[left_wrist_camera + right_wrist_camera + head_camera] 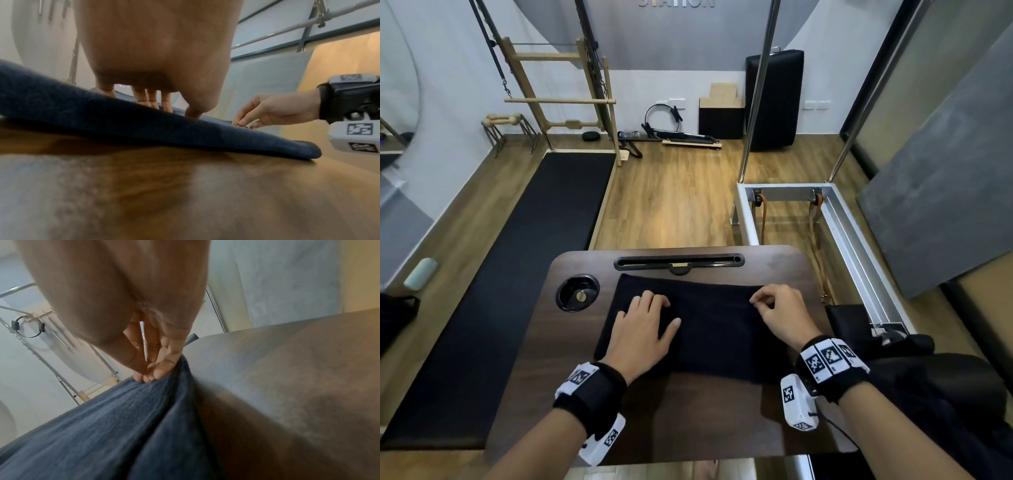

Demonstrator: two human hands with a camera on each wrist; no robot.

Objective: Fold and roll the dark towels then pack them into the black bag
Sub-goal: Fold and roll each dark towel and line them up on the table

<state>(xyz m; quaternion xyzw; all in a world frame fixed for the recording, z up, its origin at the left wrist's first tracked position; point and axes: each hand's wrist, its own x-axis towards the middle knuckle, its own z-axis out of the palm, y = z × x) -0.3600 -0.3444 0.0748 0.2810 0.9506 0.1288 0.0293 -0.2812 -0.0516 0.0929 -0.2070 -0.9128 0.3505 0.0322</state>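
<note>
Left hand (643,329) flat on dark towel (709,335), right hand (780,313) pinching its far right corner

The right hand (144,344) pinches the edge of the dark towel (115,426) with its fingertips (158,373); the brown table (287,394) spreads beside it.

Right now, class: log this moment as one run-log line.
stage: folding | towel: flat on lap desk | left hand: presses towel | right hand: pinches far right corner | bag: not identifiable
</note>
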